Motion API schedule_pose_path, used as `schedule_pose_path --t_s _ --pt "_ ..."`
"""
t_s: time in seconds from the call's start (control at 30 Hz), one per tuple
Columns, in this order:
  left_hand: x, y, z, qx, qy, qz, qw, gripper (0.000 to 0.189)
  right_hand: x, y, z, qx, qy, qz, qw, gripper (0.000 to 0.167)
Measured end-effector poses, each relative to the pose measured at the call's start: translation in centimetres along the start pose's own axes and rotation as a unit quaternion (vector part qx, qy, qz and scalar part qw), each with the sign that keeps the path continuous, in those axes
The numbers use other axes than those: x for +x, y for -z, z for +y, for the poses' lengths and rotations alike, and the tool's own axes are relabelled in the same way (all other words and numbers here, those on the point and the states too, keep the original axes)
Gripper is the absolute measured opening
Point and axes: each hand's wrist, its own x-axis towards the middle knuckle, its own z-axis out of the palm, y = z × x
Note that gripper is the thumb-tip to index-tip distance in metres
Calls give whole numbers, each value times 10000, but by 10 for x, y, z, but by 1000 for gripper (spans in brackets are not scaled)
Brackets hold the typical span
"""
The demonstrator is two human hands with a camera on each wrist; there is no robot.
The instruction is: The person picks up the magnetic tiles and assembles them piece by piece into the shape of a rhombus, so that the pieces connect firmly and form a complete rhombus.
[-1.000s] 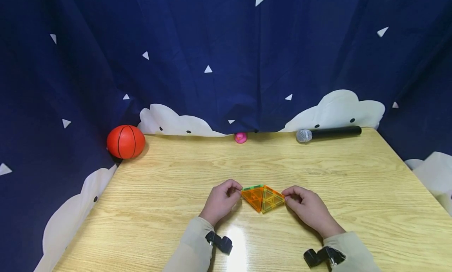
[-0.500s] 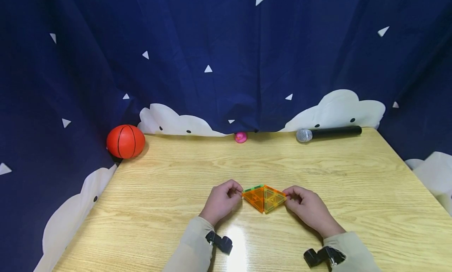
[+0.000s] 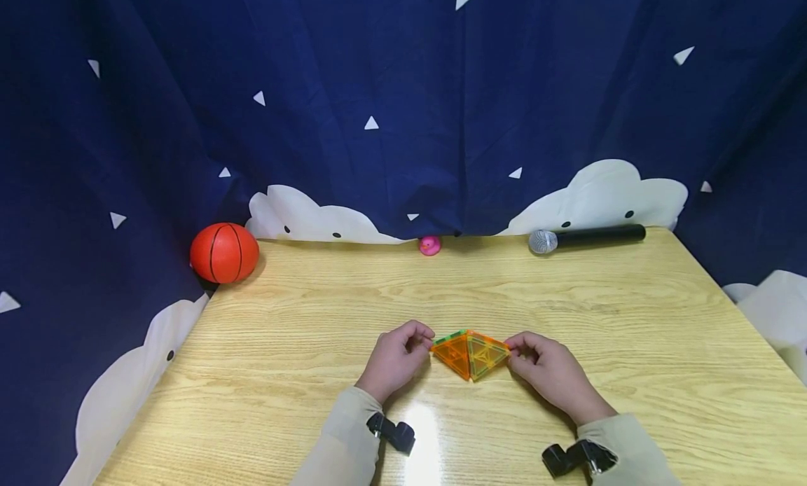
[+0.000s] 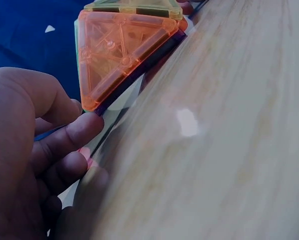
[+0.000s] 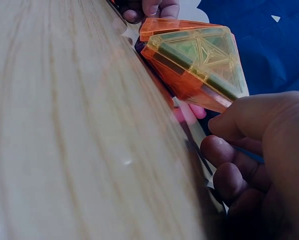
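Note:
A small solid of see-through triangular magnetic tiles (image 3: pixel 450 355) stands on the table in front of me, between both hands. Its near faces are an orange tile (image 4: pixel 122 52) and a yellow tile (image 5: pixel 204 55). Green shows along the back left edge, and a dark purple edge (image 4: pixel 144 65) runs along the bottom. My left hand (image 3: pixel 396 356) pinches the left corner with thumb and fingertips. At the opposite corner, my right hand (image 3: pixel 555 370) pinches the tip in the same way. The far side of the solid is mostly hidden.
A red ball (image 3: pixel 225 253) sits at the table's back left corner. Along the back edge are a pink rubber duck (image 3: pixel 430 246) and a microphone (image 3: pixel 586 239). A dark blue curtain (image 3: pixel 403 87) hangs behind the wooden table (image 3: pixel 302 297).
The tile solid shifts slightly right and then back left, turning a little between the fingertips. Both hands stay nearly in place.

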Motion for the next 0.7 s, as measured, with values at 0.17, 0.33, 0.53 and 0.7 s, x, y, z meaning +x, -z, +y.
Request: schedule_pose_path --t_s 0.17,0.33,0.53,0.7 --pt "0 0 0 9 -10 4 10000 11 -1 0 -2 -10 -45 12 10000 15" --pt "0 0 0 -3 -14 -7 10000 12 -2 1 -4 12 -68 -28 10000 16" --pt "0 0 0 -193 -16 -41 9998 12 -1 2 -4 10 -56 -30 10000 17" --pt "1 0 -1 -298 49 -69 9995 13 -1 2 -3 -16 15 5 10000 18"
